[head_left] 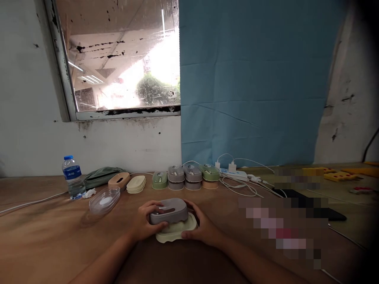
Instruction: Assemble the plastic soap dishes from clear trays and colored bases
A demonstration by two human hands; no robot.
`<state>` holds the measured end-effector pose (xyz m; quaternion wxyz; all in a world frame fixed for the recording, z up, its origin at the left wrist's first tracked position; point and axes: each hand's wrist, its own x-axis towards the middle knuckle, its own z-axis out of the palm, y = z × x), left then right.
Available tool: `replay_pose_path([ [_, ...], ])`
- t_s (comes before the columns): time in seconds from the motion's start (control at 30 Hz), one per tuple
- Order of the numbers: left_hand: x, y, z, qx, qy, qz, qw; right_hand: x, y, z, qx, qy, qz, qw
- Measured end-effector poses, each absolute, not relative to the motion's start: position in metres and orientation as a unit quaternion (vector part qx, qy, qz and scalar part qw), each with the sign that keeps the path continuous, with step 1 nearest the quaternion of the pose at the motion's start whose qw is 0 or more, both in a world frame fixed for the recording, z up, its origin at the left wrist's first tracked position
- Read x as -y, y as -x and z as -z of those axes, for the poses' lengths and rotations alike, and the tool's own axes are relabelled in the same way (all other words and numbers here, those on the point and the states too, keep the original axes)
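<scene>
In front of me, my left hand [150, 219] is wrapped around the left end of a grey rounded oblong box cover [174, 207] with a slot in its top. Under it, tilted, is a cream oblong tray [169, 235] with a wavy edge. My right hand [203, 227] grips the right end of the tray, thumb on the near rim and fingers behind the grey cover. The cover overlaps the tray's far part. Whether the two pieces touch I cannot tell.
Behind my hands stand several small lidded boxes [176, 175], a cream tray stack [136, 184] and an orange slotted cover [119, 179]. Clear plastic pieces [105, 200], a water bottle [73, 179] and a green pouch [102, 175] lie left; a power strip [237, 174] with cables lies right.
</scene>
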<state>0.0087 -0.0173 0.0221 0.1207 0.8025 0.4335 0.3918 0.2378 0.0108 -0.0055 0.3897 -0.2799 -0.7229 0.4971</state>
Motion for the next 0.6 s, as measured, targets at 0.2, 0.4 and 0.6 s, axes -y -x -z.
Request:
replay_pose_path([
  [0.2,0.013,0.005,-0.026,-0.531,-0.748,-0.395,0.045,-0.013,-0.239,0.008,0.718,0.301,-0.506,0.371],
  [0.4,-0.008,0.035,-0.038,-0.577,-0.720,-0.383,-0.041,-0.009,-0.243,0.006,0.719,0.324,-0.506,0.348],
  [0.6,-0.072,0.110,-0.072,-0.729,-0.583,-0.345,-0.099,-0.004,-0.243,0.003,0.702,0.330,-0.536,0.335],
])
